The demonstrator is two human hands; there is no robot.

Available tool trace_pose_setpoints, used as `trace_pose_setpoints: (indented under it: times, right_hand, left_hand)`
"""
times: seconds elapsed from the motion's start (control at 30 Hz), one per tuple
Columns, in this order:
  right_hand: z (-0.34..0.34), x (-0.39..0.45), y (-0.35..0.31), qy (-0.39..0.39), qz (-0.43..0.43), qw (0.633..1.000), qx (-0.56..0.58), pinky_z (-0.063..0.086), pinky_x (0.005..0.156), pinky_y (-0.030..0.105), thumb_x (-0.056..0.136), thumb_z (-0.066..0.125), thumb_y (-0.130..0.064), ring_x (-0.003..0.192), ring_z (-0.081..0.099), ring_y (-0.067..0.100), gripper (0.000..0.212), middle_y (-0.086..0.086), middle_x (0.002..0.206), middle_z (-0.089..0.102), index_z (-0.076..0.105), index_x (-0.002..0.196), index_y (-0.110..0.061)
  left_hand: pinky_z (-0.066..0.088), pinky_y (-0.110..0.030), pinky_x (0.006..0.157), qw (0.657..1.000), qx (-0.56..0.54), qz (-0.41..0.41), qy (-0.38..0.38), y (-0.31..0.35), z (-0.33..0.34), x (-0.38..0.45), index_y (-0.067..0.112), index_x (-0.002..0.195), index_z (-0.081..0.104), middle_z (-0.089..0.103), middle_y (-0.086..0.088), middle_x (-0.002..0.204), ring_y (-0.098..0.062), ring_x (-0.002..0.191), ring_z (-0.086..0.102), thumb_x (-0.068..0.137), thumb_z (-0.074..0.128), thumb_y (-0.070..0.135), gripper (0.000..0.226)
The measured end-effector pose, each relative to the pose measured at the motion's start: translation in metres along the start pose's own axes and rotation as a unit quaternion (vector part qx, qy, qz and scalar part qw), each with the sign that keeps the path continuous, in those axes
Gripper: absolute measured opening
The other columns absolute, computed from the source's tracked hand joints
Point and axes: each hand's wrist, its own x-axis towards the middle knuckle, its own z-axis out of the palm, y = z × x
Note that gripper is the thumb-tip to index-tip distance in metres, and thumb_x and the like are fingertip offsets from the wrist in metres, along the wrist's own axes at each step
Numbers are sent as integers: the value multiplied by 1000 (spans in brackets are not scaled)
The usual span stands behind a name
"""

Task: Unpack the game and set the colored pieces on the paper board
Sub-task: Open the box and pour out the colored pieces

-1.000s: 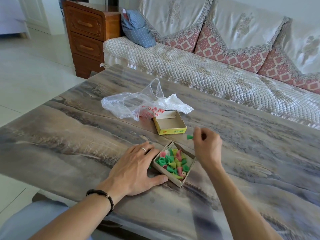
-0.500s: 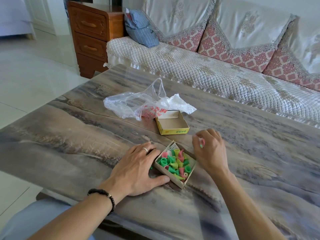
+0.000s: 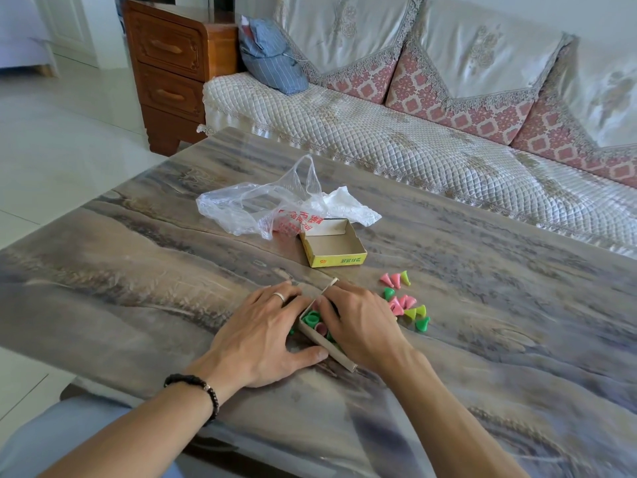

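A small open cardboard box [image 3: 327, 346] lies on the table in front of me, with green and pink cone-shaped pieces [image 3: 313, 319] inside. My left hand [image 3: 265, 332] rests flat on the table against the box's left side, its thumb along the near edge. My right hand [image 3: 362, 326] covers the box from the right, its fingers bent down among the pieces; their tips are hidden. Several loose pink, green and yellow pieces [image 3: 401, 303] lie on the table just right of that hand. No paper board is in view.
The yellow box lid [image 3: 336, 261] lies open side up behind the box, partly under a crumpled clear plastic bag [image 3: 255, 208]. The marbled table [image 3: 138, 270] ends at my left. A quilted sofa [image 3: 379, 143] runs behind it, with a wooden drawer cabinet [image 3: 169, 70] beside it.
My right hand has come back from the table on the right and dropped onto the box. A cluster of pieces now lies on the table. My left hand has stayed put.
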Motion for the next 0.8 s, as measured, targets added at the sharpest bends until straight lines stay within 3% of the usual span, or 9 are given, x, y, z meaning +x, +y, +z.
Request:
trace_pose_setpoints:
  times: [0.27, 0.33, 0.43, 0.6, 0.73, 0.8]
  right_hand:
    - [8, 7, 3, 99, 54, 992, 53, 40, 42, 39, 92, 41, -34, 44, 45, 25, 38, -2, 49, 47, 40, 57, -18]
    - [9, 7, 2, 122, 64, 987, 88, 36, 40, 35, 92, 46, -28, 39, 39, 18, 38, -4, 45, 42, 37, 55, -20]
    - [-1, 10, 1, 172, 119, 961, 180, 21, 40, 21, 92, 51, -15, 40, 28, 13, 45, -8, 41, 30, 32, 52, -21]
    - [-20, 30, 40, 255, 235, 923, 168, 26, 43, 29, 94, 48, -20, 40, 28, 11, 46, -5, 41, 33, 34, 51, -15]
    - [-11, 30, 80, 214, 278, 933, 75, 33, 44, 29, 94, 46, -25, 42, 38, 22, 44, 9, 46, 47, 44, 54, -6]
    - [-6, 24, 88, 170, 285, 942, 43, 38, 46, 29, 93, 47, -26, 46, 45, 25, 41, 7, 50, 51, 48, 56, -8]
  left_hand:
    - [22, -26, 111, 1000, 4, -5, 0, -1, 1, 0, 33, 133, 43, 38, 10, 143, -12, 135, 29, 74, 43, 79, 74]
    - [22, -27, 111, 1000, 3, -3, 3, -2, 1, 0, 33, 134, 43, 38, 9, 143, -12, 135, 29, 74, 43, 79, 75]
    - [19, -27, 112, 1000, 5, -2, 0, -3, 2, 0, 33, 136, 41, 36, 9, 144, -12, 137, 26, 76, 43, 79, 76]
    - [20, -27, 111, 1000, 5, 2, -2, -4, 3, 1, 31, 136, 41, 36, 10, 143, -12, 135, 27, 77, 43, 79, 76]
    - [22, -28, 110, 1000, 0, 1, 5, -4, 3, 1, 28, 134, 43, 36, 10, 141, -12, 135, 29, 77, 43, 78, 76]
    - [20, -27, 110, 1000, 3, 1, 4, -4, 3, 1, 28, 135, 42, 35, 11, 142, -11, 136, 26, 77, 43, 78, 76]
